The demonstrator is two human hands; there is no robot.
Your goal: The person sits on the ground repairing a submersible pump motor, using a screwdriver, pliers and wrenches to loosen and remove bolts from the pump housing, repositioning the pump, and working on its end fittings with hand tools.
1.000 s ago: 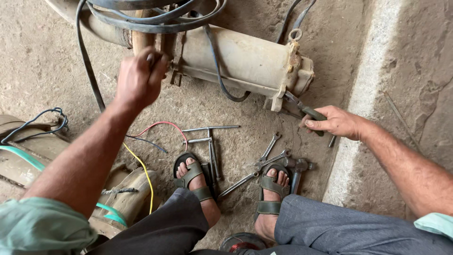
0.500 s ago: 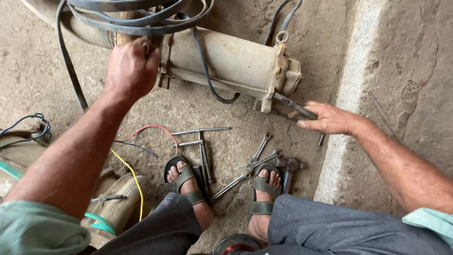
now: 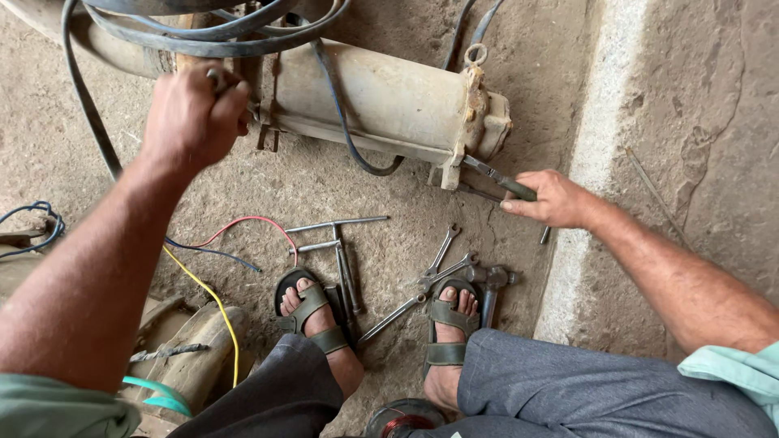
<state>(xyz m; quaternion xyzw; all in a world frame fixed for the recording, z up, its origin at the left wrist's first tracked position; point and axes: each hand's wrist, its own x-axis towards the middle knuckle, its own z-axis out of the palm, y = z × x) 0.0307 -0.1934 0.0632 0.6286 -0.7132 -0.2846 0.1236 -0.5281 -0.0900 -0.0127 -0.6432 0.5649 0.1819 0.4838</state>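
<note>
The right hand [image 3: 554, 199] grips the handle of a pair of pliers [image 3: 497, 176] whose nose meets the end flange of the cream cylindrical pump motor [image 3: 389, 101]. The left hand [image 3: 193, 118] is clenched around a fitting on the motor's other end, under looped black cables [image 3: 219, 32]. Below the hands, spanners [image 3: 442, 251] lie on the concrete floor [image 3: 389, 211] beside the sandalled feet [image 3: 312, 312].

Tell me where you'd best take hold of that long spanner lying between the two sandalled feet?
Grip the long spanner by its bare middle shank, coming from straight above. It lies flat on the dirt floor, slanting up toward the other spanners; its upper end is crowded near the right foot, while its middle is probably clear.
</note>
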